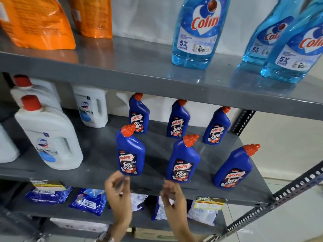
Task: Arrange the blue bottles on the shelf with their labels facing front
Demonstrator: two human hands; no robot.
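Blue bottles (pixel 183 158): six stood upright on middle shelf (pixel 97 165), labels front | your left hand (pixel 118 191) and right hand (pixel 172 196): fingers loose, empty, below front row

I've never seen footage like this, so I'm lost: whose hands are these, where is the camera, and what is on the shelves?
There is no machine here. A person wears a camera on the head, looking forward and down, so this single picture shows their own two hands: the left hand and right hand, both open and holding nothing, just below the middle shelf. On that shelf stand six dark blue Harpic bottles in two rows of three, labels facing front, beside white jugs. The shelf above holds light blue Colin bottles and orange pouches. Packets lie on the shelf below.
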